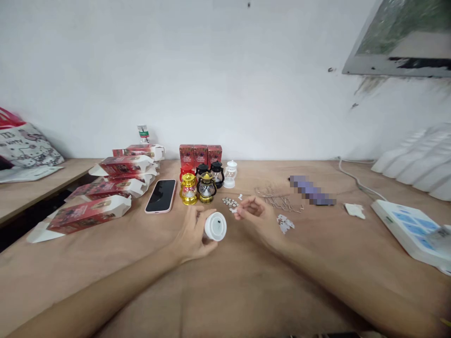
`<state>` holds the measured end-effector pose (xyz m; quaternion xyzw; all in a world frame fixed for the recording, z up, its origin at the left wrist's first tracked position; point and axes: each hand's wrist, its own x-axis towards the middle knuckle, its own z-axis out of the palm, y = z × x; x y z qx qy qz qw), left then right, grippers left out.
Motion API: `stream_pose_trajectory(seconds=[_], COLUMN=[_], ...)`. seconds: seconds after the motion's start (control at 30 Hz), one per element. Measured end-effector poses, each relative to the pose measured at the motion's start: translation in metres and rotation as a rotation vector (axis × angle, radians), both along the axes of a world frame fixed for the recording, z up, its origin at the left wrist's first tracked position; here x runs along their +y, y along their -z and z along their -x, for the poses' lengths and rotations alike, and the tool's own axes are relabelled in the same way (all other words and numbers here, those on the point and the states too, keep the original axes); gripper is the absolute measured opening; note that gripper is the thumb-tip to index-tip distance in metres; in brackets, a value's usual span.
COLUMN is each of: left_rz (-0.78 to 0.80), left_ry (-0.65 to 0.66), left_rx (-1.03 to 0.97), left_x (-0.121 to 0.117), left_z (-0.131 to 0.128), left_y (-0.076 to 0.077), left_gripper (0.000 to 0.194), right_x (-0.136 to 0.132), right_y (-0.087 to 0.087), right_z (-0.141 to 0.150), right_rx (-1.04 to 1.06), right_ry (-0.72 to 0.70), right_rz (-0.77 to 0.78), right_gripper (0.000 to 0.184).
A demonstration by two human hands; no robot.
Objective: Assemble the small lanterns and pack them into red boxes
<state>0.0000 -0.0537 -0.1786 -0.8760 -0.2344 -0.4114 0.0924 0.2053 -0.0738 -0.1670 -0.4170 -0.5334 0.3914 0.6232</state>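
Observation:
My left hand is wrapped round a white miniature lantern, whose round base faces me and shows a small dark slot. To its right, my right hand is pinched on a small white piece, too small to name for certain. Just beyond those fingertips lies a cluster of small round silvery button cells. Thin bent wire handles lie past my right hand, and small flat white pieces sit beside its wrist. Finished-looking mini lanterns in gold, black, red and white stand upright behind.
Three red boxes stand behind the lanterns. Opened red cartons and a phone lie on the left. On the right are a blurred purple object, a white scale-like device with a cable, and stacked white foam-like pieces.

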Motion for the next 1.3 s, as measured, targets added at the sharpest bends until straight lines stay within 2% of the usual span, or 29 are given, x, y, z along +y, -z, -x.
stream_pose_trajectory(seconds=[0.1, 0.23, 0.33, 0.5, 0.9, 1.3], left_rz=[-0.121, -0.204, -0.215, -0.259, -0.350, -0.351], left_ry=[-0.023, -0.038, -0.022, 0.027, -0.019, -0.026], left_rx=[-0.011, -0.046, -0.032, -0.007, 0.040, 0.063], left_x=[-0.001, -0.001, -0.001, -0.002, -0.004, -0.004], left_z=[-0.001, -0.002, -0.003, -0.006, -0.009, -0.009], left_y=[0.000, -0.002, -0.005, -0.008, -0.012, -0.010], left_gripper=[0.034, 0.021, 0.015, 0.009, 0.009, 0.011], right_x=[-0.025, -0.036, -0.038, -0.041, -0.048, -0.048], right_y=[-0.001, -0.001, 0.001, 0.005, 0.013, 0.016], right_z=[0.016, 0.025, 0.030, 0.036, 0.040, 0.039], right_rx=[0.221, 0.276, 0.239, 0.217, 0.010, -0.039], right_ry=[-0.071, -0.159, -0.166, -0.097, 0.021, 0.024], right_rz=[0.160, 0.268, 0.234, 0.159, 0.075, 0.087], right_gripper=[0.035, 0.042, 0.040, 0.039, 0.026, 0.025])
